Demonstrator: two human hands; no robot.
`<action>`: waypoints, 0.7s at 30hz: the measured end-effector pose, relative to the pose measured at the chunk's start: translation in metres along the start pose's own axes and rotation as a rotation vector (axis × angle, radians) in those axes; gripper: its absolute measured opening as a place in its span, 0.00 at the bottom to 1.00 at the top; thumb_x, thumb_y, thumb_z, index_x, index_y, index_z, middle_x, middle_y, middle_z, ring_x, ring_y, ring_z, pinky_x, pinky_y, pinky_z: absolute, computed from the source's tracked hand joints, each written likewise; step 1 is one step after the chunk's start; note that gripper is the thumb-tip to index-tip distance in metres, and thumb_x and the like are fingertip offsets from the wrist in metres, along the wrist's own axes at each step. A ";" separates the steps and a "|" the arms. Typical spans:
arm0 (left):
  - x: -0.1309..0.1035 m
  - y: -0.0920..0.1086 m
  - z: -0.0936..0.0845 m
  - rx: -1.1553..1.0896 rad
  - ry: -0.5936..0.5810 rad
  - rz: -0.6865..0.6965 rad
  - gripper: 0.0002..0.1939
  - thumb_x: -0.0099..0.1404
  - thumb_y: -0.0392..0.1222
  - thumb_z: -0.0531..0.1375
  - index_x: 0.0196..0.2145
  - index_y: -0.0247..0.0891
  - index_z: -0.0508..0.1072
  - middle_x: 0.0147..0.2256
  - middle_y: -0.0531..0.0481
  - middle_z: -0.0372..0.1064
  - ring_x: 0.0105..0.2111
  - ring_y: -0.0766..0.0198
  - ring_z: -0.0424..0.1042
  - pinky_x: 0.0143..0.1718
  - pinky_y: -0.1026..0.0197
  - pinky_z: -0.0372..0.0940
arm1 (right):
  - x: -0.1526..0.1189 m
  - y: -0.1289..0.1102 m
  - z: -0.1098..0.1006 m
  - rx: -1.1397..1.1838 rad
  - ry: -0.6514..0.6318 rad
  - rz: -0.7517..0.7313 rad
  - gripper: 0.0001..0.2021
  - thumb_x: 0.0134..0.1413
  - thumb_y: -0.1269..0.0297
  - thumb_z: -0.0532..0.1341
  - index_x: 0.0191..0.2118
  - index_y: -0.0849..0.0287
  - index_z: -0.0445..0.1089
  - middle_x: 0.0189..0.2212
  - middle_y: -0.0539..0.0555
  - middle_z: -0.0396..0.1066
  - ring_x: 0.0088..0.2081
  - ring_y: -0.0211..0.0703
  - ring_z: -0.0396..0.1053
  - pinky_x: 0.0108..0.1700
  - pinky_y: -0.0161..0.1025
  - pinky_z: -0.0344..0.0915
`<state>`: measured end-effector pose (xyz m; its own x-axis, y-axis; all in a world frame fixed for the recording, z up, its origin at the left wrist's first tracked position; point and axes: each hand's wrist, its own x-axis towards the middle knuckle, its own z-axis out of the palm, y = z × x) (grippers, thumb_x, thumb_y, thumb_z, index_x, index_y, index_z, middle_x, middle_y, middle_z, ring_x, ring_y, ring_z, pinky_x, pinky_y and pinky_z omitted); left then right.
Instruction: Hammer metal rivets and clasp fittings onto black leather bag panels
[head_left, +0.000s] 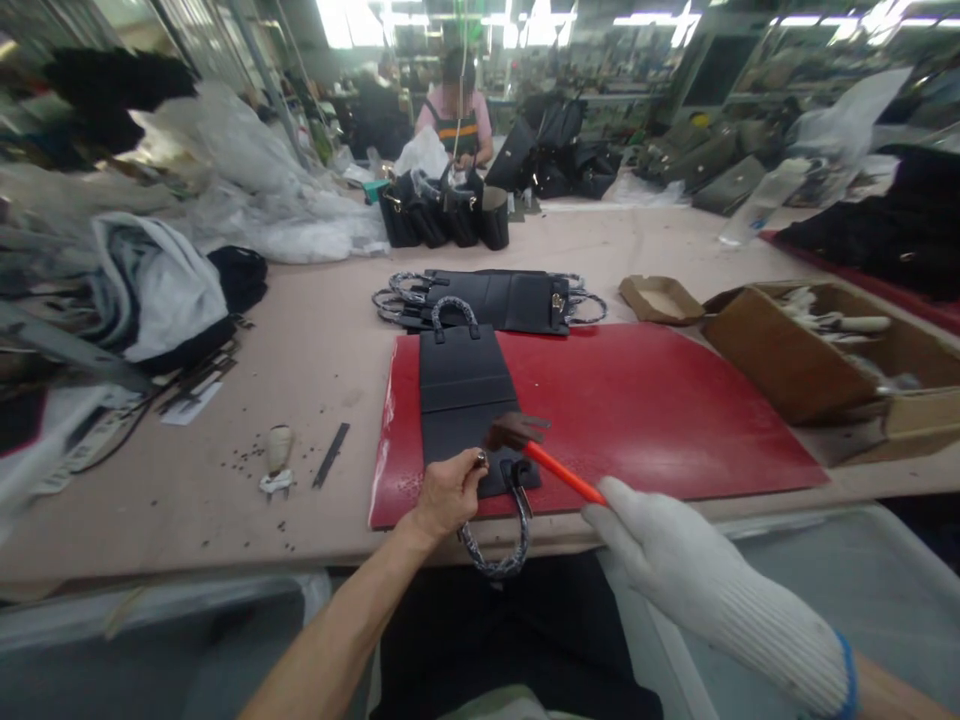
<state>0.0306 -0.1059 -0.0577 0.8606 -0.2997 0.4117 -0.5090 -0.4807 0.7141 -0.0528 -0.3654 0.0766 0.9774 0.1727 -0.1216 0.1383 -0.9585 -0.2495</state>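
A black leather bag panel (466, 385) with wrapped loop handles lies flat on a red mat (637, 410). Over its near end, my bare left hand (450, 492) pinches a small shiny metal punch (481, 459), mostly covered by the fingers. My right hand (652, 540), in a white knit glove, grips the orange handle of a hammer (517, 430). The dark hammer head is just right of the punch, above the panel; whether they touch I cannot tell. The near handle (496, 560) hangs over the table's front edge.
More black bag panels (487, 298) lie behind the mat. To the left are an awl-like tool (279, 455), a dark metal strip (331, 455) and scattered small bits. Cardboard boxes (795, 350) stand right. A person (457, 110) works beyond upright black bags (442, 215).
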 end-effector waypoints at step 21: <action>0.001 0.010 -0.005 -0.025 -0.075 0.013 0.07 0.70 0.39 0.58 0.38 0.41 0.77 0.36 0.46 0.80 0.35 0.59 0.80 0.39 0.61 0.74 | 0.081 -0.032 0.102 0.243 0.272 -0.249 0.26 0.56 0.65 0.68 0.60 0.61 0.68 0.62 0.61 0.65 0.65 0.63 0.56 0.71 0.63 0.47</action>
<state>0.0261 -0.1069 -0.0475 0.8496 -0.3672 0.3786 -0.5191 -0.4554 0.7233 0.0057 -0.2974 -0.0235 0.9299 0.2945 0.2202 0.3653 -0.8082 -0.4620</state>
